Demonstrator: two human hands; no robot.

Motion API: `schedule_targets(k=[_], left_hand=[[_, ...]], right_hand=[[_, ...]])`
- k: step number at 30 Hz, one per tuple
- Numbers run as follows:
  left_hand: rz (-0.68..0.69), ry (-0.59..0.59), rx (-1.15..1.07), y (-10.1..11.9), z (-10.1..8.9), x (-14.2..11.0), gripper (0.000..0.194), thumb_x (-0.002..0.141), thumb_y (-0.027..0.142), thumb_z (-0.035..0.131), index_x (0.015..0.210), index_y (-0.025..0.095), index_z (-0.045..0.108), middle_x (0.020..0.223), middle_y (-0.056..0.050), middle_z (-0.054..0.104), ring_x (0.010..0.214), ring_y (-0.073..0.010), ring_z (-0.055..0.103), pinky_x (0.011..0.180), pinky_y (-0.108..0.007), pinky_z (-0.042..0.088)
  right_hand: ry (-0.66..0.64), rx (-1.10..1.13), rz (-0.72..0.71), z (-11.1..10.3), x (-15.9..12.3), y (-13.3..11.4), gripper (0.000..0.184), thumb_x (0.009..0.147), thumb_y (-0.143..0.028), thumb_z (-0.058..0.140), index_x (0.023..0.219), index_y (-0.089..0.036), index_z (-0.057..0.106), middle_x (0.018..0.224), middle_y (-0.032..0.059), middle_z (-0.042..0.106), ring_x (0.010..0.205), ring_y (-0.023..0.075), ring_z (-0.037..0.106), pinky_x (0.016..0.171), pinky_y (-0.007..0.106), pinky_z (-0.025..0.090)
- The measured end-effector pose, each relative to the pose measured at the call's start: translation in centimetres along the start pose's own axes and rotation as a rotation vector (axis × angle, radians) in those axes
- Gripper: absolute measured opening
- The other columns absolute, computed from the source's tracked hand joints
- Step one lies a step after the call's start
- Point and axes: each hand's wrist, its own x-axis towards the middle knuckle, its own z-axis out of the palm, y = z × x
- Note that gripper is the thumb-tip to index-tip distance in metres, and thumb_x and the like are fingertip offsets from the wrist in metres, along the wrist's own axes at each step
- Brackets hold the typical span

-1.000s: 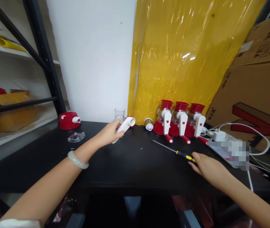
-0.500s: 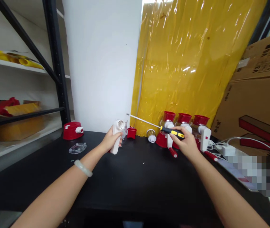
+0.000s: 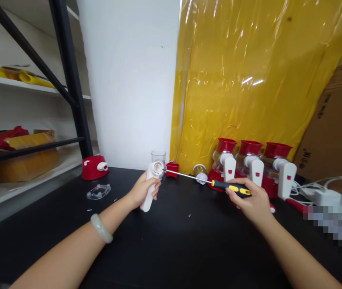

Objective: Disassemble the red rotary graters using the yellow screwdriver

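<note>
Gripped the crank (image 3: 148, 198) above the table (image 3: 173, 249) in the left hand (image 3: 142, 189) and the screwdriver (image 3: 229, 187) in the right hand (image 3: 252, 199), with tip (image 3: 166, 171) by socket (image 3: 158, 168), probably best done with straight aim.

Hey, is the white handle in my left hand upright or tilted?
Tilted: in your left hand, the white handle slants, its round end higher and farther right than its other end.

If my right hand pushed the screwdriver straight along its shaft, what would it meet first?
Most likely the round end of the white crank arm in your left hand: the tip of the screwdriver in your right hand shows right beside it, though depth is unclear.
</note>
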Motion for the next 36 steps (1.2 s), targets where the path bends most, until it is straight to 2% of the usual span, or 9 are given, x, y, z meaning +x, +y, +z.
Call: schedule_targets(k=[5,10,15,20,26,36], left_hand=[[-0.042,-0.083,-0.026,0.2,-0.1,-0.2,0.027,0.071,0.027,0.061,0.089,0.02,0.042,0.055,0.008,0.046,0.038,-0.0066,0.039,0.034,-0.02,0.038],[-0.044,-0.122,-0.016,0.0,-0.3,-0.2,0.027,0.072,0.028,0.063,0.085,0.02,0.04,0.056,0.008,0.046,0.038,-0.0064,0.04,0.035,-0.02,0.038],[-0.037,-0.148,0.001,0.0,-0.2,-0.3,0.031,0.071,0.028,0.063,0.091,0.021,0.04,0.057,0.008,0.048,0.037,-0.0062,0.038,0.035,-0.021,0.039],[-0.008,-0.165,0.024,-0.1,-0.1,-0.3,0.031,0.072,0.027,0.062,0.093,0.02,0.04,0.057,0.009,0.047,0.036,-0.0062,0.038,0.035,-0.021,0.04],[0.031,-0.104,0.075,-0.7,-0.1,-0.1,0.032,0.071,0.028,0.063,0.093,0.02,0.041,0.057,0.009,0.049,0.038,-0.0066,0.042,0.038,-0.022,0.042],[0.101,0.054,0.239,-1.5,-0.4,0.6,0.038,0.072,0.024,0.058,0.106,0.021,0.041,0.058,0.01,0.05,0.037,-0.0084,0.046,0.039,-0.024,0.046]], right_hand=[[0.027,-0.044,-0.082,-0.2,0.0,-0.3,0.017,0.077,-0.037,0.067,0.083,-0.022,0.067,0.07,0.0014,0.069,0.058,0.0168,0.064,0.058,0.028,0.053],[0.048,-0.083,-0.134,-0.1,-0.3,-0.8,0.017,0.077,-0.038,0.066,0.083,-0.023,0.068,0.073,0.0024,0.071,0.061,0.0179,0.066,0.059,0.028,0.054],[0.048,-0.085,-0.217,0.0,-0.5,-1.3,0.015,0.077,-0.036,0.066,0.084,-0.023,0.067,0.072,0.0021,0.071,0.059,0.0167,0.065,0.057,0.027,0.053],[0.049,-0.079,-0.229,0.0,-0.6,-1.5,0.014,0.078,-0.036,0.066,0.085,-0.023,0.067,0.072,0.0021,0.07,0.058,0.0163,0.064,0.055,0.027,0.052],[0.053,-0.07,-0.259,-0.1,-0.6,-1.4,0.014,0.077,-0.034,0.068,0.086,-0.023,0.066,0.072,0.0014,0.07,0.057,0.0155,0.063,0.055,0.026,0.051],[0.024,0.007,-0.395,0.0,-0.2,-1.8,0.019,0.077,-0.024,0.072,0.096,-0.024,0.069,0.08,0.0033,0.063,0.07,0.0157,0.062,0.062,0.029,0.052]])
